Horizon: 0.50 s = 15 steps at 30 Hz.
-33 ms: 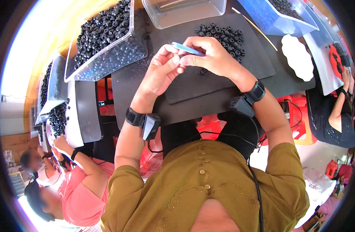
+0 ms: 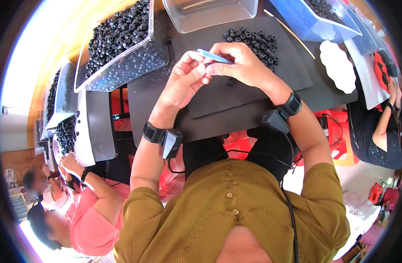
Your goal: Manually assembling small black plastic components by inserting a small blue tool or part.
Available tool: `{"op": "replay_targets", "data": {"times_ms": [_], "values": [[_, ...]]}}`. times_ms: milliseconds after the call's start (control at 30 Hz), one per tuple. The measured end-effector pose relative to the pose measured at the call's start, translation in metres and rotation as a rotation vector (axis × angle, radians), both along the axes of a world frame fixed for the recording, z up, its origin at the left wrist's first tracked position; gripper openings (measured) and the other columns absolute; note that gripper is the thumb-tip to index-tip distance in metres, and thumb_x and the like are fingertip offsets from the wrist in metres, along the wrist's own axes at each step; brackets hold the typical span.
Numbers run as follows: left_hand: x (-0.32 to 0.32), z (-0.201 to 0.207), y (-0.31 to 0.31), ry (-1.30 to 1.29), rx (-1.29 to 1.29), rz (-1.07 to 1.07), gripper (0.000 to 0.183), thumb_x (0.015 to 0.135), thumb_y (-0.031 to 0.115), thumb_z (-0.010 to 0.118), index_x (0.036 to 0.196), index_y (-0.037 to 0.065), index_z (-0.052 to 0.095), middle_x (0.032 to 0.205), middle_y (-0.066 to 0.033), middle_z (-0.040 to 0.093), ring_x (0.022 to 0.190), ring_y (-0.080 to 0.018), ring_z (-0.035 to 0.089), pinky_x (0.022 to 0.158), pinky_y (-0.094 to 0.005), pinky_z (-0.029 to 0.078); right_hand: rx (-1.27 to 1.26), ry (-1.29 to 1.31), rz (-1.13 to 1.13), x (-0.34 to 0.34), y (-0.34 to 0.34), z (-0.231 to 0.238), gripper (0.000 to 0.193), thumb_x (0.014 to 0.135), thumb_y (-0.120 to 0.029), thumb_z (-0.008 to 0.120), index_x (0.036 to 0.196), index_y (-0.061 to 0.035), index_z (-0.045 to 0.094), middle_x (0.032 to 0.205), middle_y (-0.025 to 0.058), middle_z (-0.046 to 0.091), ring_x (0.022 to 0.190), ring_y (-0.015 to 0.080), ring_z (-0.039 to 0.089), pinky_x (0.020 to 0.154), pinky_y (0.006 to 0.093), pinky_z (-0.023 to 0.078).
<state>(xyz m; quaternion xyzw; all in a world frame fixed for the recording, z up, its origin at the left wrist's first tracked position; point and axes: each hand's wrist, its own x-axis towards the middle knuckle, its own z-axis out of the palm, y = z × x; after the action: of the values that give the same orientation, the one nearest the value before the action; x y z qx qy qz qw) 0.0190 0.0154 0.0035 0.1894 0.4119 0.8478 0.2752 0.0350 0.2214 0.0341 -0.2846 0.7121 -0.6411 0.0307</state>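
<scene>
Pieces [image 2: 258, 44] lie on a mat [image 2: 294, 75] right of a filled bin [image 2: 130, 69].

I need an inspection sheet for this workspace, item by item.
Surface: dark table, with a dark mat on it.
Job's things: blue tool; black round pieces gathered on the mat; more in a clear tub.
Clutter: thin stick and white wavy-edged thing, toward the right.
Hands: right hand grips the tool; left hand close beside it, any contents hidden.
Cables: thin black cable over the shirt.
Surroundings: person in pink, left; person in black, right.
</scene>
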Motion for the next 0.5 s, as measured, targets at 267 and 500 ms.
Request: {"op": "replay_targets", "data": {"times_ms": [267,500], "values": [[0.014,0.039,-0.013,0.241,-0.295,-0.054,0.017,0.089,0.004,0.068,0.103,0.005,0.058,0.092,-0.0011,0.063,0.080,-0.0091,0.061,0.072,-0.0237,0.052,-0.095,-0.172,0.045,0.000,0.004,0.001,0.017,0.091,-0.022,0.069,0.085,-0.0059,0.066,0.068,-0.0050,0.055,0.064,0.0036,0.050,0.057,0.0204,0.038],[-0.051,0.122,-0.090,0.872,-0.998,0.842,0.017,0.084,0.002,0.070,0.101,0.004,0.068,0.098,-0.0034,0.070,0.086,-0.0112,0.063,0.080,-0.0260,0.053,-0.072,-0.122,-0.055,0.004,0.003,0.012,0.021,0.094,-0.027,0.064,0.087,-0.0076,0.065,0.070,-0.0065,0.053,0.064,0.0019,0.048,0.056,0.0185,0.035]]}}
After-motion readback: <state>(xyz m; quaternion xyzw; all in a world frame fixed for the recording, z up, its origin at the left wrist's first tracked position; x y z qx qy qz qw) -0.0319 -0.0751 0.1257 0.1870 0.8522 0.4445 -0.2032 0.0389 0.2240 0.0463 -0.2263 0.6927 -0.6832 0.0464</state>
